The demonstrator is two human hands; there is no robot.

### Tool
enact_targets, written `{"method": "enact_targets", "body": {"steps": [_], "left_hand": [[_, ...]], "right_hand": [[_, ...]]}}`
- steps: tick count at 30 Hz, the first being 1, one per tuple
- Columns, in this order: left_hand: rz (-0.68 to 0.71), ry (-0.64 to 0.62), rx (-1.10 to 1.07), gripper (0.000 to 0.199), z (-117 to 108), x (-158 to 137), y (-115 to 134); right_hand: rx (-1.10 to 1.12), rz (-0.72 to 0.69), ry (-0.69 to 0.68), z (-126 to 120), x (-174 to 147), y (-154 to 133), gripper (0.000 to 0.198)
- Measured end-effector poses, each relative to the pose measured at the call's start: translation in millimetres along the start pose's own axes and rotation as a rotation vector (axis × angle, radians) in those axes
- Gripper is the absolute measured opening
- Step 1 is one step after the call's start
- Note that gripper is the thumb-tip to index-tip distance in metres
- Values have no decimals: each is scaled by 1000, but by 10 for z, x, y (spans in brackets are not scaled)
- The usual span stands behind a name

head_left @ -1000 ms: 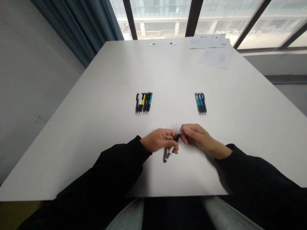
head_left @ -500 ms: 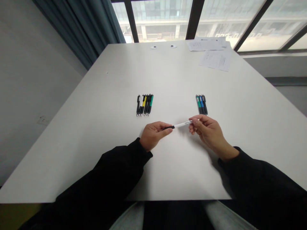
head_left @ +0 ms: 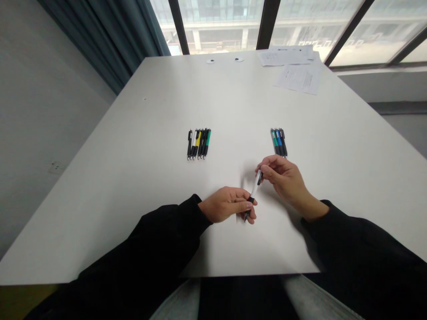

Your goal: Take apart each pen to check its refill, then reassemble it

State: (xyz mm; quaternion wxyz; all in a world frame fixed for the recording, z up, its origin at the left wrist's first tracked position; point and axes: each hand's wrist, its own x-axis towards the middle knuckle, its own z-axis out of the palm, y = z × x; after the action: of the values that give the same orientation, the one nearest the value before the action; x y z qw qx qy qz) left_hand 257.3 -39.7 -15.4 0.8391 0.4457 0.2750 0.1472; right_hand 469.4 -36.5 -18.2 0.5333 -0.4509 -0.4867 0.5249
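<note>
Between my two hands a white pen (head_left: 255,188) with a black grip is held at a steep slant above the table. My left hand (head_left: 228,204) is closed on its black lower end, the tip pointing down toward me. At the upper end, by the black clip, my right hand (head_left: 283,180) pinches the pen with thumb and fingers. Just beyond my right hand lies a small row of pens (head_left: 279,142) in green, blue and black, its near ends close to my knuckles. Farther left, a larger row of pens (head_left: 199,144) holds several black, white, yellow and green ones.
The white table (head_left: 133,178) stretches to a window. Paper sheets (head_left: 296,79) lie at its far right corner, and two small white pieces with dark spots (head_left: 239,59) sit at the far edge. A blue-grey curtain (head_left: 110,40) hangs at the left.
The pen has turned from nearly level to a steep slant. My left hand has moved right and toward me with its lower end, while my right hand has shifted slightly left.
</note>
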Motion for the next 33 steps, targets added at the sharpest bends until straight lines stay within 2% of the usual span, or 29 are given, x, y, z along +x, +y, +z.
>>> {"method": "enact_targets", "body": {"steps": [4,9,13,21,24,30,33], "left_hand": [[37,5,18,42,-21,14,9],[31,-36,24,39,-25,23,10],[69,13,24,39,-48,31,1],[54,-24,37,41,-60,21,-19],[81,22,40,41,-69,24,-29],[87,-59,33,40,-71,18,-23],[150,-33,57,40,-72,25,-3]], "right_hand": [[92,-7,-107,-5,-23,-23,29],[14,19,-199,38,-44,-67,29],[19,3,-195,41,-61,-88,37],[31,42,-220,28,-55,-99,34],[23,36,-200,28,-51,-83,39],[-8,63,-271,36,-49,-90,37],[-10,33,-234,53,-74,-77,50]]}}
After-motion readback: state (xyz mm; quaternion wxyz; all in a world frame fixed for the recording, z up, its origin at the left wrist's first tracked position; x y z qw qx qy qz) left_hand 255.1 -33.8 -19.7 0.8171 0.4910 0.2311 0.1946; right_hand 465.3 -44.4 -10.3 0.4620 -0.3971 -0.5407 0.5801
